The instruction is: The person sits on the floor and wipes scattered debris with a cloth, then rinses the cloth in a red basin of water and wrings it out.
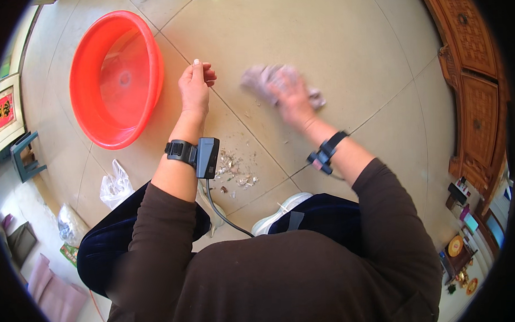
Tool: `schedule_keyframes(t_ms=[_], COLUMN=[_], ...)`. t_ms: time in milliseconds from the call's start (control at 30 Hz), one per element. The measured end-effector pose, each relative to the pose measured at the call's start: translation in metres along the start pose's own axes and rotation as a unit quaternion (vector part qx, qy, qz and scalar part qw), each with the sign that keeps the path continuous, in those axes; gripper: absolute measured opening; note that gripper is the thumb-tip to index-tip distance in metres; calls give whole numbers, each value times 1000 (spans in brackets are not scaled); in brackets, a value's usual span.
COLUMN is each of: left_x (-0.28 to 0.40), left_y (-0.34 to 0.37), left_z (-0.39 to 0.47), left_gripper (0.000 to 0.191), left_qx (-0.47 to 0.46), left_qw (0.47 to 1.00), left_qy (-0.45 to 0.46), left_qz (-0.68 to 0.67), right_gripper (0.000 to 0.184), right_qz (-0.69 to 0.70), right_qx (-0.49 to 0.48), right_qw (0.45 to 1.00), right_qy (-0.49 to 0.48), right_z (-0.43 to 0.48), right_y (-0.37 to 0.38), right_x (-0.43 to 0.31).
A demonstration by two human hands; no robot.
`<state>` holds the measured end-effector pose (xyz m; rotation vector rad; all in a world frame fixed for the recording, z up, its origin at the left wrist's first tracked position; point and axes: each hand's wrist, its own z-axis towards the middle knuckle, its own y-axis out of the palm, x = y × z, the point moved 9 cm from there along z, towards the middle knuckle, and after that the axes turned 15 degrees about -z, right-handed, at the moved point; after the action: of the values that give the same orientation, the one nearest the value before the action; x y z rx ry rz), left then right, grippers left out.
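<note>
My right hand (293, 101) presses a greyish-pink cloth (259, 78) flat against the tiled floor (347, 43). Both are blurred by motion. My left hand (195, 84) hovers over the floor, loosely curled with the thumb up, and nothing shows in it. To its left stands a red plastic basin (123, 80), and no water can be made out in it. A scatter of small debris (236, 168) lies on the tiles between my forearms, close to my shoes.
A carved wooden cabinet (478, 89) lines the right side. On the left are a clear plastic bag (116, 185), another filled bag (70, 225) and a blue-grey stool (25, 156). A black cable (219, 211) runs from the device on my left wrist.
</note>
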<state>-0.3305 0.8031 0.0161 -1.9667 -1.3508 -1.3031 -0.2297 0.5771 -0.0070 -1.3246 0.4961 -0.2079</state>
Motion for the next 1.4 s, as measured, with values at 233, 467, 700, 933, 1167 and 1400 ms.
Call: schedule_keyframes(t_ms=[233,467,700,933,1167,1400], left_x=[4,-15,-8,-21,-29,-25], left_y=[21,15,35,36,32,35], left_z=[-2,15,18,3,6,4], left_gripper=[34,33,63,110,114,115], left_qx=[-44,-43,-121,-192,-193,-199], left_qw=[999,995,740,584,589,600], left_qy=[-5,-17,124,56,38,43], left_qz=[20,87,650,787,784,773], right_gripper=[57,57,49,57,44,49], right_qz=[308,683,70,406,529,77], right_qx=[-113,-182,13,-247,-258,15], right_qw=[944,690,996,874,797,996], right_qy=[-42,156,60,-100,136,34], right_z=[-61,-11,44,8,138,251], right_y=[-12,-27,-40,-7,-2,6], right_x=[-133,-28,32,-71,35,69])
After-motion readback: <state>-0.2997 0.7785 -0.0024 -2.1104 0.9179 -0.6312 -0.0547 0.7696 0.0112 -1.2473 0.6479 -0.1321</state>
